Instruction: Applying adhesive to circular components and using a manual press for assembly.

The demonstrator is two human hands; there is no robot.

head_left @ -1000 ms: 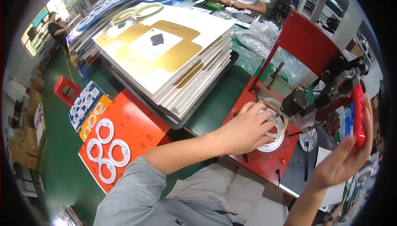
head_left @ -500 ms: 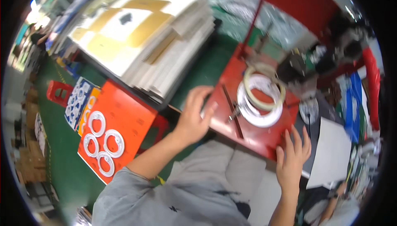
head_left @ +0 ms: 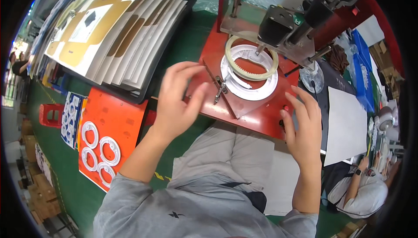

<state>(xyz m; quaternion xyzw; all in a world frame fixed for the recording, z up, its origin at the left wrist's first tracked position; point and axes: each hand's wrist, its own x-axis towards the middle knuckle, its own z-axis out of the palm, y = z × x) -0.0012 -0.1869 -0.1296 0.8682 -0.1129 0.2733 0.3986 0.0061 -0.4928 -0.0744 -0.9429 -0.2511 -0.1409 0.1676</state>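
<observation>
My left hand (head_left: 176,101) is held over the left edge of a red machine base (head_left: 257,122), fingers spread and nothing in them. At the base's right front corner is my right hand (head_left: 304,127), also with fingers apart and holding nothing. Beside its thumb and fingers sit a red button (head_left: 285,107) and a black button (head_left: 281,123); whether it touches them I cannot tell. On the base lies a white plastic ring (head_left: 248,91), with a cream toothed ring (head_left: 233,66) above it, beneath the press head (head_left: 276,24). A small metal clamp (head_left: 220,91) stands left of the rings.
An orange board (head_left: 117,116) at the left carries several white rings (head_left: 109,151). Behind it a large stack of printed cardboard sheets (head_left: 124,59) rests on a black tray. At right are a pale sheet (head_left: 347,124), blue bins (head_left: 365,81) and a seated person (head_left: 363,188).
The view has shifted, so the machine sits further up and left and shows more sharply. Both hands appear higher and larger, still empty on either side of the base.
</observation>
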